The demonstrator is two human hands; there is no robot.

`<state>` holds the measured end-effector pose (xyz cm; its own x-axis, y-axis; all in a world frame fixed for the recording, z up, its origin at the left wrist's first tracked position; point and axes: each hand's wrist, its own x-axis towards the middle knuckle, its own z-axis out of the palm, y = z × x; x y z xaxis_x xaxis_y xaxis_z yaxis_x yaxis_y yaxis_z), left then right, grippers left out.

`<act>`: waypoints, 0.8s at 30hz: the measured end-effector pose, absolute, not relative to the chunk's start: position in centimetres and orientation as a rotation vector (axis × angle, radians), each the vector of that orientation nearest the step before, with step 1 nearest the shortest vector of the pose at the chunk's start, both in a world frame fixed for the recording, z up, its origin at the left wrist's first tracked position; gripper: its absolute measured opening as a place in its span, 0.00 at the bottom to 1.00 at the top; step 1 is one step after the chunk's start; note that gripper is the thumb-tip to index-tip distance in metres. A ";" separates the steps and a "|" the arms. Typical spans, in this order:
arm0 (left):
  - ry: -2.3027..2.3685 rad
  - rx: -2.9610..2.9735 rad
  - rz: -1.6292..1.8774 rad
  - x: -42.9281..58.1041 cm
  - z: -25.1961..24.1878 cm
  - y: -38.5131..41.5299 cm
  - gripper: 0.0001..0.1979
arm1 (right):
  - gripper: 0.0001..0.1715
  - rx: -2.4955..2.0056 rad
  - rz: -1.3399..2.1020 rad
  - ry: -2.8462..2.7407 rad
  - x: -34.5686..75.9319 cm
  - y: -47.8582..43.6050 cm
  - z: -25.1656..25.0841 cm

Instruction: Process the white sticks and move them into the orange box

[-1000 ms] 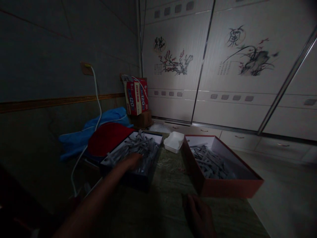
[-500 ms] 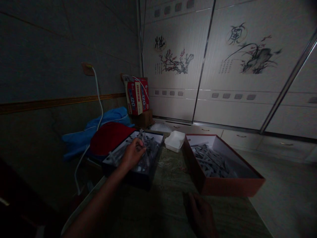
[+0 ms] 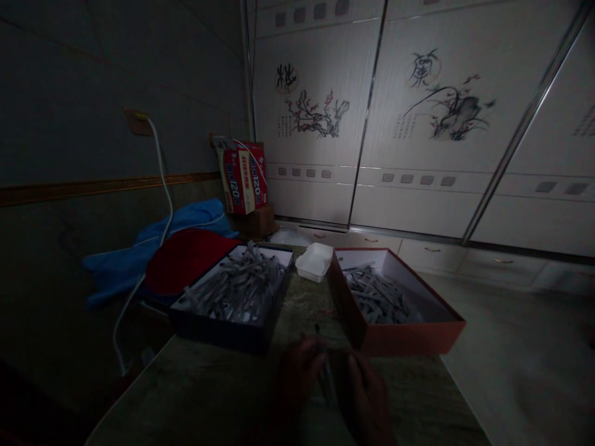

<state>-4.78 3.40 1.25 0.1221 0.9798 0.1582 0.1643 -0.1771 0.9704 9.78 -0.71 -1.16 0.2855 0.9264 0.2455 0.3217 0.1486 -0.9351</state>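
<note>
- I have the left hand [image 3: 298,368] near the table's near edge, finger and thumb seemingly pinching a thin grey piece [image 3: 326,381]; blur hides how firmly.
- My right hand [image 3: 369,391] is just beside it, fingers curled; I can't tell whether it grips anything.
- The risk I see here is a slip: in this dim light a loose pinch could let the piece drop onto the table [image 3: 297,319].
- Beyond the hands, toward the table's left edge, stands a dark blue box [image 3: 218,331], heaped with grey strips [image 3: 237,285]. They rise to its rim, so a brushing sleeve might drag some out.
- Toward the right edge I have a red-brown box [image 3: 413,339], with a lower pile [image 3: 376,297] inside. Its near right corner looks at or past the table's edge; a knock from my right arm could tip it.
- Between the boxes, toward the far edge, sits a white tray [image 3: 314,265], light enough, I'd judge, to be nudged by either box.
</note>
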 end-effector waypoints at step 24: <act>1.252 1.159 1.117 -3.4 -2.1 2.4 0.14 | 0.32 -1.490 0.153 -1.407 10.7 -0.3 -3.4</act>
<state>-3.38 2.44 -2.13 0.0176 0.9952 -0.0964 0.0174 0.0961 0.9952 10.66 -0.34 -3.36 0.3053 0.7933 0.5268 0.6614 0.2214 -0.7166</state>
